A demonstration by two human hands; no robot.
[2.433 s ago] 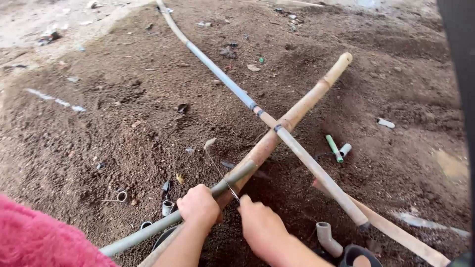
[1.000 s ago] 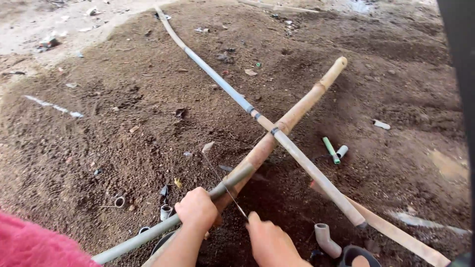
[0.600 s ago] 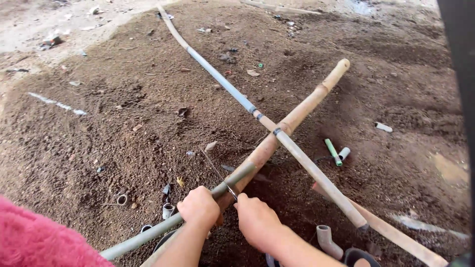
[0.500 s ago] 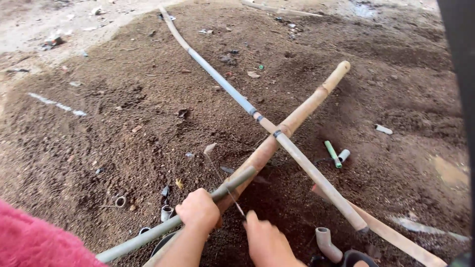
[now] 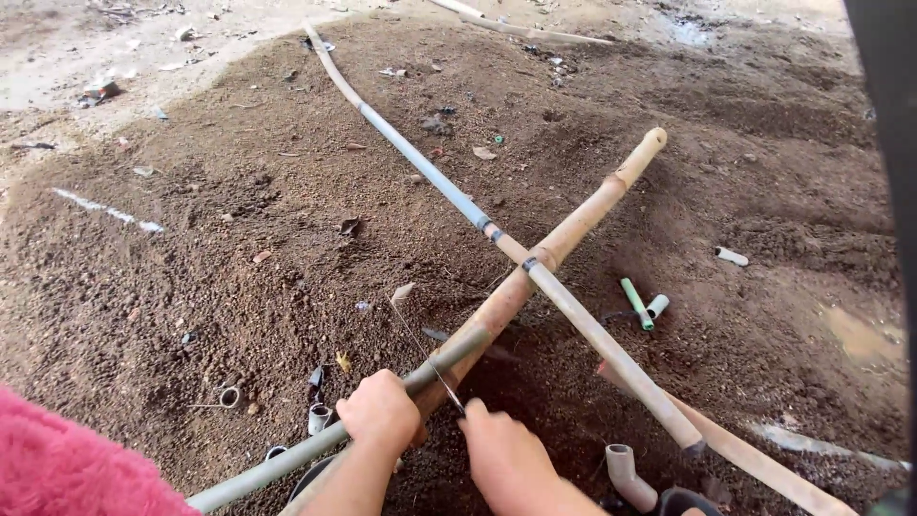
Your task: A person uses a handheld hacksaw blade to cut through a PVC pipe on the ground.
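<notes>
Our left hand grips the grey pipe beside the bamboo pole; our right hand holds a thin blade against it.

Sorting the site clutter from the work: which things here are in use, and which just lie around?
In use: left hand gripping grey pipe; right hand working thin saw blade; bamboo pole.

Lying about: green pipe offcut, pipe elbow, white strip.

Two bare forearms, no sleeves; fuzzy pink garment at lower left.

It was an outdoor dirt yard: bare brown soil, long pipes, a bamboo pole, scattered pipe offcuts.
</notes>
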